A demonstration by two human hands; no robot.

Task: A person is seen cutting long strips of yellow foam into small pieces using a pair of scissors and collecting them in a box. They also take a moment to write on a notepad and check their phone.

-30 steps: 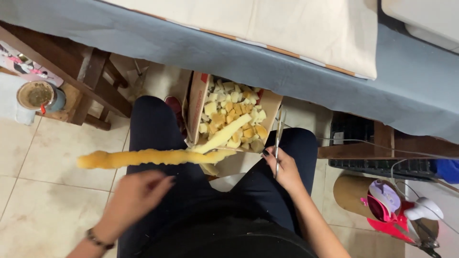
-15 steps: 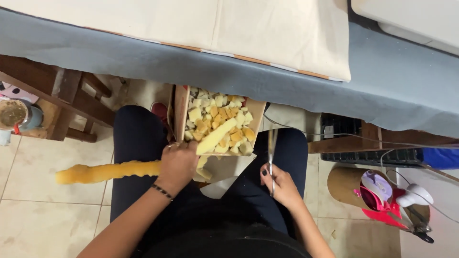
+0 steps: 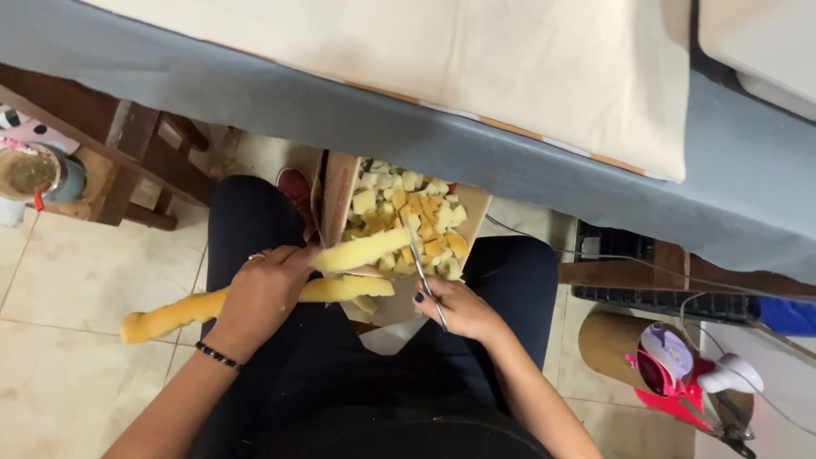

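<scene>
Head view, seated person, looking down at the lap. Compared with a second ago, the left hand [image 3: 263, 293] has come in from the open floor side and now clamps the yellow foam strips [image 3: 357, 255] near their box end; then it hovered loose below the strip with fingers spread. The strips themselves sit closer to the body, their long tail [image 3: 170, 313] drooping out past the left knee over the tiled floor [image 3: 76, 280].

Right hand [image 3: 459, 308] is wrapped around the handles of the scissors [image 3: 421, 263], which point away from the body, tips at the end of the upper strip. Whether the blades are parted, I cannot tell.

Cardboard box [image 3: 338, 191] rests between the knees, flaps up, holding a heap of small foam cubes [image 3: 408, 217], pale yellow and deeper yellow mixed. The strip ends lie over its near edge.

A cardboard tube [image 3: 612, 344] stands at right on the floor. A lidded cup [image 3: 34, 174] sits on the wooden stool at far left.
</scene>
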